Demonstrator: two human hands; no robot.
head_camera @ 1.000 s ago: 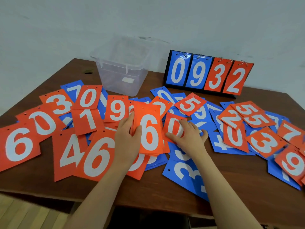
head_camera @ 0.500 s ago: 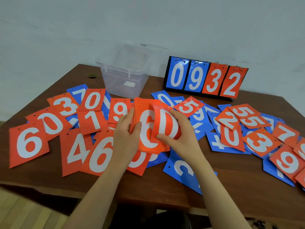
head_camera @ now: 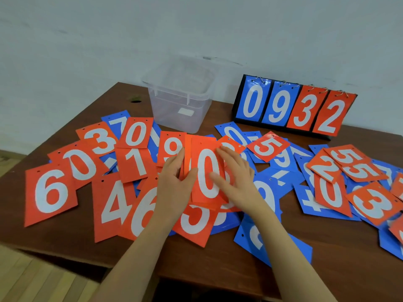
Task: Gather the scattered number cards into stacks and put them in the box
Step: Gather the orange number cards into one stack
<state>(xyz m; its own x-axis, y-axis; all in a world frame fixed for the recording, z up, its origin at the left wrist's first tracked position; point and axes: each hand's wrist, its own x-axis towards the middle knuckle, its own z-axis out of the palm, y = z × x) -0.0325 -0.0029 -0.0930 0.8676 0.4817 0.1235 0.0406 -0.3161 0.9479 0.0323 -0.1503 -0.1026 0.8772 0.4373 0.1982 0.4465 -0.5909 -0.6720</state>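
Observation:
A small stack of orange cards (head_camera: 206, 171) with a white 0 on top sits at the table's middle. My left hand (head_camera: 174, 182) grips the stack's left edge, thumb on top. My right hand (head_camera: 235, 177) lies flat on the stack's right side, fingers straight, thumb on the 0. Orange and blue number cards lie scattered all around: an orange 6 (head_camera: 49, 192), an orange 4 (head_camera: 113, 205), an orange 5 (head_camera: 268, 146), an orange 3 (head_camera: 373, 203). The clear plastic box (head_camera: 181, 99) stands empty behind the stack.
A black flip scoreboard (head_camera: 292, 107) showing 0932 stands at the back right, near the wall. The brown table (head_camera: 340, 269) has its front edge close to my arms; wooden floor shows at lower left. Blue cards overlap under the orange ones at right.
My right hand has brought the orange 0 card onto the 6 card stack and now presses it flat. My left hand kept holding the stack's left edge.

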